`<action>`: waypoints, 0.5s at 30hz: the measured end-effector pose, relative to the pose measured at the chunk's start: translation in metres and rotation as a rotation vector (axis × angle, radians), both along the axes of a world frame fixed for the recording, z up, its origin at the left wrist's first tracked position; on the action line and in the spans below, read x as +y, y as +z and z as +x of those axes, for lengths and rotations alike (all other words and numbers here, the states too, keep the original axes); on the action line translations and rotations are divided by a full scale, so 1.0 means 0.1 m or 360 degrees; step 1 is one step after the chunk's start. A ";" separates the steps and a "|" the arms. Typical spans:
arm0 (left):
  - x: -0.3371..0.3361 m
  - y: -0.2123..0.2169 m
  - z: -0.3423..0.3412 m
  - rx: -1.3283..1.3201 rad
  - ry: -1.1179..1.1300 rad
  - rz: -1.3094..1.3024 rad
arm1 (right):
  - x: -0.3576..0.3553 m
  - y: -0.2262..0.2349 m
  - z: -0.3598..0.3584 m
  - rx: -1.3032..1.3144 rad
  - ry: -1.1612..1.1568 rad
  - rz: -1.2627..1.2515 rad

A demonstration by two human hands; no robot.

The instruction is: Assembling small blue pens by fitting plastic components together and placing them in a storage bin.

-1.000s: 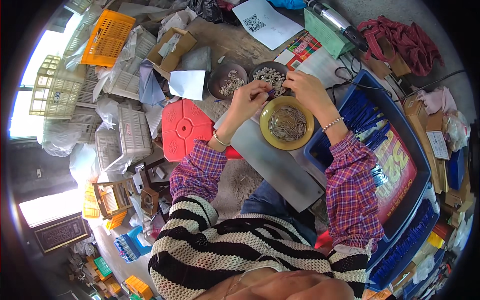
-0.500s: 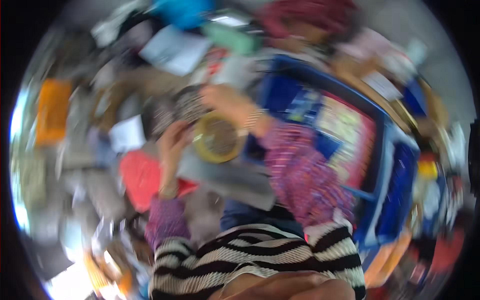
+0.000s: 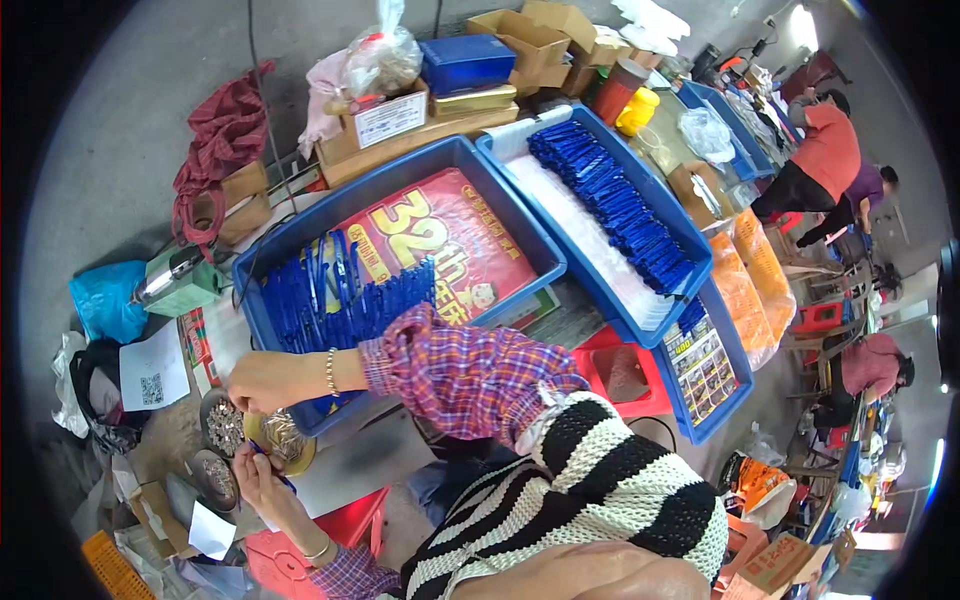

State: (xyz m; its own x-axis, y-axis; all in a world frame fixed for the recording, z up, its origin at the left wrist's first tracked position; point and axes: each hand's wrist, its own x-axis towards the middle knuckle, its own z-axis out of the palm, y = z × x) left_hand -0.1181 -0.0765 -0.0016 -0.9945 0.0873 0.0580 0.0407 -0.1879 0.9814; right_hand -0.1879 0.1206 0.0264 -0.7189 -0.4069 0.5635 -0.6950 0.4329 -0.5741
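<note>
My left hand (image 3: 262, 488) is closed around a slim blue pen-like piece, its ends showing past the fingers, beside a yellow-rimmed bowl (image 3: 306, 452) of small metallic parts. Just above that bowl is my right hand (image 3: 262, 382), wearing a beaded bracelet, with its fingers pressed together. Whatever the right fingertips hold is hidden. Under and beside them sits a round dish of small silvery parts (image 3: 222, 424), and a second dark dish (image 3: 214, 474) lies nearer my left hand. A blue tray (image 3: 556, 262) behind my right forearm holds many slim blue pieces (image 3: 310, 300) on a red printed sheet.
Another blue tray (image 3: 700, 262) holds a long row of blue pieces (image 3: 610, 200). Red stools (image 3: 625, 375) stand beneath the work surface. Cardboard boxes (image 3: 520, 45) line the back, near a blue box (image 3: 467, 64). Several people are at the right, one in an orange-red shirt (image 3: 828, 140).
The view has swung right and sharpened from a blur, so the hands and bowl appear farther left and lower. Both hands stay close to the bowl.
</note>
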 end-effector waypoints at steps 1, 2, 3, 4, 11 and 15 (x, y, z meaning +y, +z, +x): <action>0.07 0.03 0.03 0.0020 -0.0030 0.0039 | 0.07 0.04 0.11 -0.0004 0.0029 -0.0125; 0.14 0.04 0.06 0.0022 -0.0050 0.0045 | 0.16 0.06 0.24 -0.0002 0.0009 -0.0119; 0.23 0.04 0.09 -0.0009 -0.0113 0.0097 | 0.26 0.08 0.38 -0.0092 -0.0018 -0.0215; 0.29 0.06 0.12 -0.0033 -0.0163 0.0145 | 0.35 0.11 0.52 -0.0177 -0.0029 -0.0314; 0.77 0.16 0.41 -0.0118 -0.0517 0.0181 | 0.93 0.22 1.54 -0.0691 -0.0146 -0.0816; 1.00 0.22 0.63 -0.0099 -0.0646 0.0108 | 0.96 0.00 1.83 -0.1024 -0.0108 -0.1194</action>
